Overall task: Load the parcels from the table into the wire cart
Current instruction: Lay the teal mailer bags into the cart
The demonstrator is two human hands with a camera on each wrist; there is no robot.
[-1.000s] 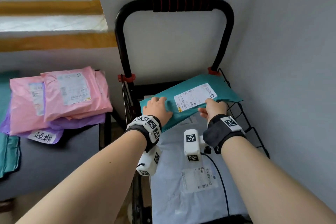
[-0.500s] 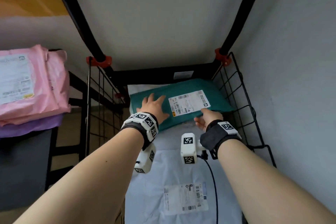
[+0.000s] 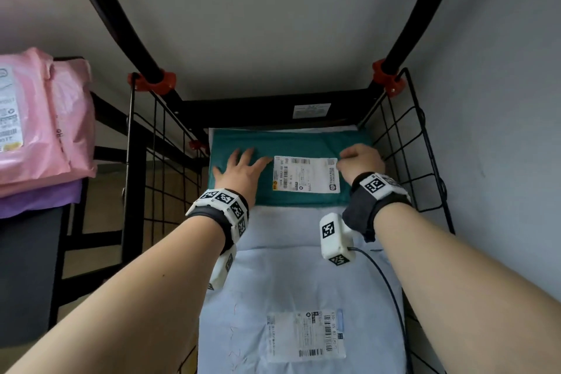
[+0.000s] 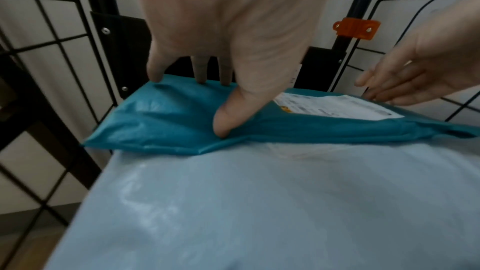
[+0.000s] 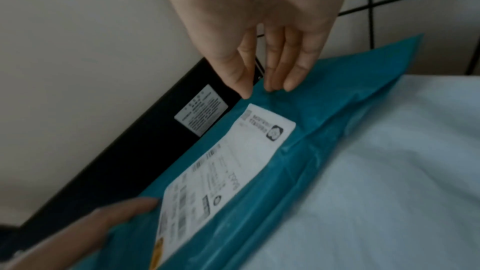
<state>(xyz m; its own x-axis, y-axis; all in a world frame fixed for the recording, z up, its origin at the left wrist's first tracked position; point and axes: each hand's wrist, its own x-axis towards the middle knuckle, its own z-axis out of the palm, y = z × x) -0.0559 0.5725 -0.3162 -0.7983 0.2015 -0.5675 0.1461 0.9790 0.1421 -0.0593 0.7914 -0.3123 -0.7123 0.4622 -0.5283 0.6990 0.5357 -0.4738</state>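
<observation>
A teal parcel [image 3: 291,143] with a white label lies flat at the far end of the wire cart [image 3: 406,143], on top of a large pale blue parcel [image 3: 288,267]. My left hand [image 3: 239,170] rests on the teal parcel's left half with fingers spread and straight. In the left wrist view its thumb and fingertips [image 4: 223,128] press into the teal parcel [image 4: 168,114]. My right hand [image 3: 361,161] is at the parcel's right end. In the right wrist view its straight fingers [image 5: 291,81] touch the teal parcel [image 5: 324,110] near the far edge.
Pink parcels [image 3: 45,124] lie stacked over a purple one [image 3: 39,200] on the dark table [image 3: 27,267] at the left. The cart's black handle posts [image 3: 121,24] rise at the far end. Grey walls stand close behind and to the right of the cart.
The teal parcel went from tilted above the cart down to flat on the pale blue parcel. Both hands let go of their grip and now lie on top of it.
</observation>
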